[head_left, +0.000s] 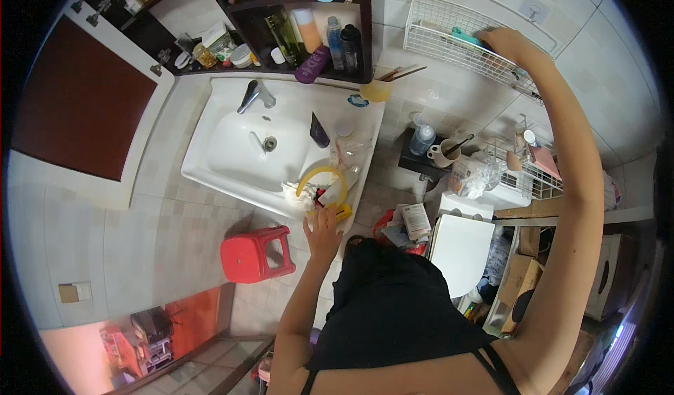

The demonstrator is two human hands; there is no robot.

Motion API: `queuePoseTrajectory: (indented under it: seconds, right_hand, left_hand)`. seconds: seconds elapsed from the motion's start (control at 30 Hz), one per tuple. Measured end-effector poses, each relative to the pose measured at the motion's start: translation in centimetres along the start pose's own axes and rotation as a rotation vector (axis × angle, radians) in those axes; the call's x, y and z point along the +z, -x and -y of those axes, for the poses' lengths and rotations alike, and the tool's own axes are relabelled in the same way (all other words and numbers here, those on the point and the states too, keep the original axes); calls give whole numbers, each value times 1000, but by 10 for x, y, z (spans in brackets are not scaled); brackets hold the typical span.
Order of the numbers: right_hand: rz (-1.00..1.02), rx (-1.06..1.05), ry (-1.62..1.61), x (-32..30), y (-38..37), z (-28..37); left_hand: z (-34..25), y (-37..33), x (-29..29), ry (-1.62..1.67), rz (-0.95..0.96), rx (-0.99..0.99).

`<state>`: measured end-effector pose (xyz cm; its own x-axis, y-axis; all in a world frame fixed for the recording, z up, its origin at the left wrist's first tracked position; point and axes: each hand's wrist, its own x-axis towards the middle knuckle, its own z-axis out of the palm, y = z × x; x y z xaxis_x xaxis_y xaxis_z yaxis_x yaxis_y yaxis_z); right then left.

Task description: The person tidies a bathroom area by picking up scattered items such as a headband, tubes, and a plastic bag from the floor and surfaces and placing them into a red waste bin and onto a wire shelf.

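White wire basket (433, 37): hung at 1:30, likely for reach.
Right hand (507, 42): inserted; fingers' grasp cannot be told.
Left hand (323, 235): fingers released at sink (193, 162), likely for balance.

10 o'clock from me, glossy ceramic-looking sink (225, 149), shiny metal tap (247, 99) | 1 o'clock, smooth coated-wire basket (435, 42) | clock's hub, smooth plastic-looking yellow hoop (342, 179) | 4 o'clock, slick toilet lid (460, 252), matt cardboard box (521, 281) | 5 o'clock, matt cloth top (393, 311) | 8 o'clock, glossy plastic stool (241, 262)
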<state>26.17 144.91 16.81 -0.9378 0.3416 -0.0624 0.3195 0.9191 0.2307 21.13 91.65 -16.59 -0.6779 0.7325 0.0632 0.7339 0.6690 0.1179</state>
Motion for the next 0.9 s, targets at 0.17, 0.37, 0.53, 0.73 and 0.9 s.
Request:
queuePoseTrajectory:
  seconds: [0.17,0.37,0.53,0.73,0.9]
  right_hand:
    - [-60,-80,-14,5,8,-15]
    - [-180,-2,-62,-30,28,-20]
    - [-514,-124,-134,-47,53,-14]
    - [-249,100,-141,-126,96,80]
    - [-597,-303,-362,-94,96,185]
  left_hand:
    - [0,10,4,-35,24,-22]
    - [2,28,-10,104,93,-80]
    - [-8,25,-20,69,116,-70]
    - [-2,-6,-19,130,10,41]
    - [26,-43,-34,265,-2,51]
